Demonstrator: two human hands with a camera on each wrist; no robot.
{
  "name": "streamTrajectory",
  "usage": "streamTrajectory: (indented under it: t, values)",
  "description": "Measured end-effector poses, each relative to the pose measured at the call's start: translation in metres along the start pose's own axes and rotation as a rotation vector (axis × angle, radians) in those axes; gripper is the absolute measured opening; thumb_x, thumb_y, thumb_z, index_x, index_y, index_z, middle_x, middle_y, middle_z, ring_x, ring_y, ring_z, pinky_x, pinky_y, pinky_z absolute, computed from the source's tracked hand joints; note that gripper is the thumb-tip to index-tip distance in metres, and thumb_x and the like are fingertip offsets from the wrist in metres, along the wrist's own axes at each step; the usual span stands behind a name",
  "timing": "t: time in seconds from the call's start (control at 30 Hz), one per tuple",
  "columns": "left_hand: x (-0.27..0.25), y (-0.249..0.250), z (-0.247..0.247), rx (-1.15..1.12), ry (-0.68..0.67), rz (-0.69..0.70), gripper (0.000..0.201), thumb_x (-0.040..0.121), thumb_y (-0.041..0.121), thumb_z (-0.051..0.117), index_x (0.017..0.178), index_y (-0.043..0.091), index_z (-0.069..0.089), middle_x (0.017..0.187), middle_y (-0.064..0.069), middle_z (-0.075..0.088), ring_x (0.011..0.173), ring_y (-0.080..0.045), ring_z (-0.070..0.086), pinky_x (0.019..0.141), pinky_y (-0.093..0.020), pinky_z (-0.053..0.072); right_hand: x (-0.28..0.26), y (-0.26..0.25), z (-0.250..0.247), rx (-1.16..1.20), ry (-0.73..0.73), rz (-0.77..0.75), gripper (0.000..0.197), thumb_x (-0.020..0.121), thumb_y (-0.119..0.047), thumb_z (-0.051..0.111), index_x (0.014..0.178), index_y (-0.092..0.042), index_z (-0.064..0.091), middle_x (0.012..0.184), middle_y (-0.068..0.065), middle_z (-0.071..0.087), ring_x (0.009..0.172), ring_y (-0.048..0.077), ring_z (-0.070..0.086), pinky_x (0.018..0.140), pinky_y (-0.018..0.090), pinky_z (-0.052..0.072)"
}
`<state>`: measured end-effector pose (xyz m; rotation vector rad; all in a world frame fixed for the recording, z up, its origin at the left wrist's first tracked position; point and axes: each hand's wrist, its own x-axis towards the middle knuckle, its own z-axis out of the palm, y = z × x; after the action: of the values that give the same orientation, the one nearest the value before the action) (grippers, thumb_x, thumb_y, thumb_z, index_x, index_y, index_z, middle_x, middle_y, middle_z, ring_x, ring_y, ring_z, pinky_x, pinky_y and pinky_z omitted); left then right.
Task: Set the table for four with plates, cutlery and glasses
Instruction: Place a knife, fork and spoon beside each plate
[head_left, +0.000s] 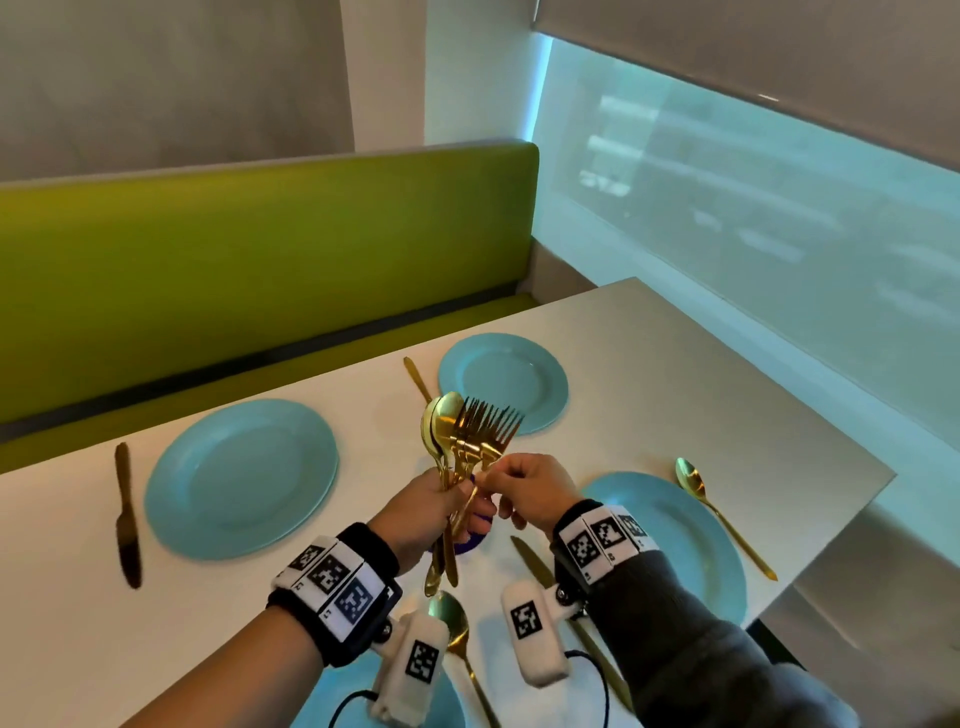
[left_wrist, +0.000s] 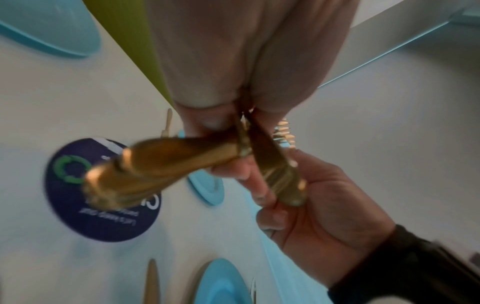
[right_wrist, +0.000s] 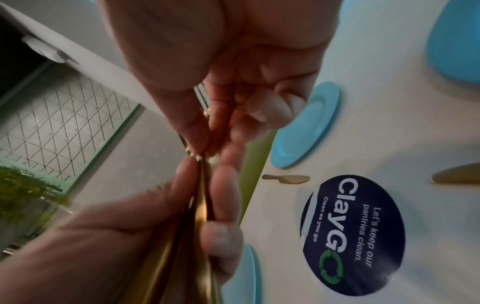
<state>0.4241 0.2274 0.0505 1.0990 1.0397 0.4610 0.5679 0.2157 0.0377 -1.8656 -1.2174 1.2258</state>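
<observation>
My left hand (head_left: 452, 501) grips a bundle of gold spoons and forks (head_left: 467, 431), heads up, above the middle of the white table (head_left: 675, 364). My right hand (head_left: 493, 480) pinches a fork (left_wrist: 281, 176) of that bundle just below its tines; its handle stands angled away from the rest. Four light blue plates lie on the table: far left (head_left: 241, 478), far right (head_left: 503, 382), near right (head_left: 675, 545), near left (head_left: 332, 696). A gold knife lies beside each of three plates (head_left: 127, 514) (head_left: 418, 379) (head_left: 535, 566). Gold spoons lie by the near plates (head_left: 722, 514) (head_left: 457, 629). No glasses are in view.
A dark blue round sticker (right_wrist: 353, 234) is stuck to the table under my hands. A green bench (head_left: 260, 270) runs along the far side. A frosted window (head_left: 753, 208) bounds the right side, where the table's edge (head_left: 831, 525) drops off.
</observation>
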Motion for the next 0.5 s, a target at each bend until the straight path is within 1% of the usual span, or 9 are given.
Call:
streamTrajectory:
  t: [0.07, 0.1, 0.17, 0.27, 0.33, 0.37, 0.4, 0.43, 0.5]
  values:
    - [-0.006, -0.009, -0.008, -0.046, 0.044, -0.038, 0.017, 0.099, 0.009, 0.036, 0.095, 0.012, 0.052, 0.081, -0.008, 0.064, 0.067, -0.016, 0.061, 0.062, -0.023, 0.05, -0.008, 0.007, 0.0, 0.004, 0.04, 0.022, 0.024, 0.088, -0.02, 0.062, 0.063, -0.019, 0.06, 0.072, 0.012, 0.066, 0.048, 0.013, 0.049, 0.042, 0.019, 0.038]
    - [-0.007, -0.014, -0.013, -0.065, 0.073, -0.051, 0.014, 0.099, 0.009, 0.035, 0.102, 0.01, 0.049, 0.081, -0.009, 0.063, 0.067, -0.016, 0.061, 0.061, -0.024, 0.049, -0.013, 0.012, -0.002, -0.006, 0.046, 0.045, 0.025, 0.088, -0.019, 0.062, 0.063, -0.019, 0.06, 0.071, 0.009, 0.067, 0.046, 0.011, 0.049, 0.041, 0.018, 0.038]
    - [-0.01, -0.023, -0.024, -0.092, 0.142, -0.064, 0.015, 0.101, 0.01, 0.033, 0.11, 0.007, 0.043, 0.08, -0.01, 0.062, 0.065, -0.017, 0.06, 0.058, -0.023, 0.048, -0.024, 0.026, -0.009, -0.11, 0.018, 0.125, 0.026, 0.089, -0.019, 0.061, 0.063, -0.02, 0.061, 0.06, -0.002, 0.063, 0.041, 0.007, 0.048, 0.04, 0.015, 0.038]
    - [-0.017, -0.033, -0.039, -0.141, 0.244, -0.079, 0.012, 0.1, 0.01, 0.034, 0.101, 0.007, 0.046, 0.077, -0.01, 0.061, 0.063, -0.018, 0.056, 0.059, -0.026, 0.046, -0.04, 0.057, -0.011, -0.441, -0.04, 0.247, 0.029, 0.086, -0.021, 0.064, 0.057, -0.023, 0.06, 0.041, -0.01, 0.056, 0.042, 0.003, 0.049, 0.043, 0.013, 0.041]
    - [-0.026, -0.038, -0.046, -0.148, 0.269, -0.088, 0.017, 0.1, 0.01, 0.035, 0.09, 0.01, 0.049, 0.075, -0.01, 0.06, 0.062, -0.017, 0.054, 0.059, -0.026, 0.044, -0.05, 0.077, -0.006, -0.577, -0.069, 0.311, 0.03, 0.084, -0.021, 0.064, 0.055, -0.024, 0.059, 0.035, -0.013, 0.054, 0.045, 0.003, 0.048, 0.045, 0.012, 0.041]
    - [-0.03, -0.04, -0.049, -0.151, 0.274, -0.089, 0.018, 0.1, 0.01, 0.035, 0.087, 0.011, 0.049, 0.075, -0.01, 0.059, 0.062, -0.017, 0.053, 0.059, -0.026, 0.043, -0.052, 0.085, -0.003, -0.617, -0.074, 0.349, 0.03, 0.084, -0.021, 0.064, 0.055, -0.024, 0.058, 0.039, -0.012, 0.056, 0.046, 0.002, 0.048, 0.046, 0.012, 0.043]
    - [-0.033, -0.043, -0.052, -0.15, 0.28, -0.092, 0.018, 0.1, 0.01, 0.036, 0.087, 0.011, 0.048, 0.075, -0.01, 0.059, 0.062, -0.017, 0.053, 0.059, -0.026, 0.043, -0.054, 0.092, 0.0, -0.66, -0.075, 0.382, 0.029, 0.084, -0.021, 0.064, 0.056, -0.023, 0.057, 0.05, -0.011, 0.059, 0.048, 0.002, 0.048, 0.05, 0.013, 0.046]
    - [-0.036, -0.047, -0.054, -0.148, 0.286, -0.098, 0.017, 0.099, 0.009, 0.036, 0.087, 0.01, 0.048, 0.075, -0.01, 0.059, 0.062, -0.017, 0.053, 0.058, -0.026, 0.043, -0.055, 0.097, 0.002, -0.704, -0.076, 0.412, 0.028, 0.084, -0.022, 0.064, 0.058, -0.022, 0.056, 0.062, -0.009, 0.06, 0.051, 0.003, 0.048, 0.057, 0.016, 0.05]
    - [-0.039, -0.055, -0.058, -0.145, 0.302, -0.108, 0.016, 0.099, 0.009, 0.037, 0.087, 0.011, 0.048, 0.076, -0.01, 0.06, 0.063, -0.017, 0.054, 0.058, -0.026, 0.044, -0.052, 0.103, 0.007, -0.76, -0.051, 0.441, 0.016, 0.083, -0.025, 0.066, 0.07, -0.017, 0.064, 0.071, -0.004, 0.059, 0.056, 0.005, 0.051, 0.071, 0.022, 0.053]
